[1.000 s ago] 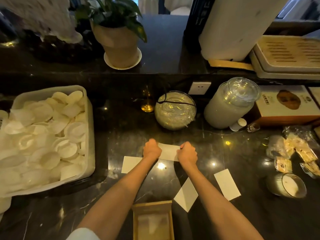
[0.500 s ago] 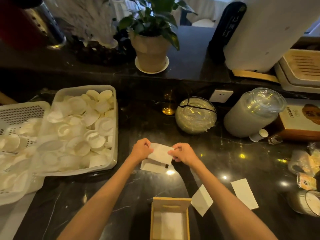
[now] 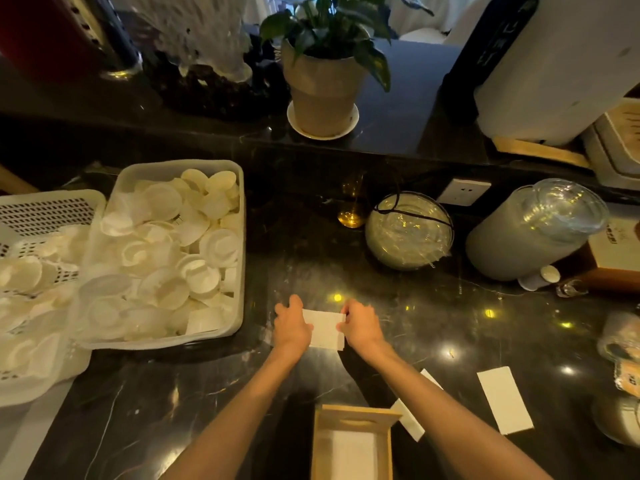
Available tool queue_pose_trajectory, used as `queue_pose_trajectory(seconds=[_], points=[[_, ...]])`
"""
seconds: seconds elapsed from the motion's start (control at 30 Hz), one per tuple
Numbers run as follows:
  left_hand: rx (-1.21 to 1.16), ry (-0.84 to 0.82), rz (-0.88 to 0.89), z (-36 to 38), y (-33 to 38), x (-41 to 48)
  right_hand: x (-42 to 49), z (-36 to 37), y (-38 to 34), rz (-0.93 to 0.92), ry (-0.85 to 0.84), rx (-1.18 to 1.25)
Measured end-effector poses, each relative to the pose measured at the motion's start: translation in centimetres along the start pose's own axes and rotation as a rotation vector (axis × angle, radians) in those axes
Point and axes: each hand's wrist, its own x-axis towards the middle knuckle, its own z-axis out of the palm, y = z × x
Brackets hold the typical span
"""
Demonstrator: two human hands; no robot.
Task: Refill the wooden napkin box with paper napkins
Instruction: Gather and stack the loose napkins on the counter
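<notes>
Left hand (image 3: 292,327): fingers curled, gripping napkin stack (image 3: 323,329)
Right hand (image 3: 360,325): pinching its other end
Napkin box (image 3: 353,415): open, near the body

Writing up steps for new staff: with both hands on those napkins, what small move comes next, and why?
Probably carry the napkins, held between left hand and right hand, back toward the open wooden box: it lies near the person and looks only partly filled.
</notes>
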Motion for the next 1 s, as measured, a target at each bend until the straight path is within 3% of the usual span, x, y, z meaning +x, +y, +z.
queue_pose_trajectory(seconds=[0.2,0.37,0.5,0.63,0.77,0.87,1.0], points=[[-0.136,-0.081,-0.188,-0.6,0.3,1.1,0.3,-0.1,-0.4,-0.008,-0.046,-0.087],[-0.035,-0.115,-0.111,-1.0,0.7,0.5,-0.4,-0.7,-0.5,-0.049,-0.045,-0.040],[-0.133,-0.144,0.177,-3.8,4.0,-1.6,-2.3,-4.0,0.7,-0.044,-0.061,0.479],[-0.214,-0.187,0.414,-6.6,9.0,-6.1,-6.0,-9.5,3.9,0.054,-0.182,1.073],[-0.328,-0.306,0.523,-6.3,12.9,-11.6,-10.2,-13.5,8.8,0.059,-0.280,1.298],[-0.396,-0.292,0.477,-3.6,14.6,-15.3,-12.7,-15.8,12.3,0.058,-0.221,1.241],[-0.496,-0.190,0.219,3.5,14.2,-18.6,-14.9,-17.1,17.0,0.017,-0.105,0.855]])
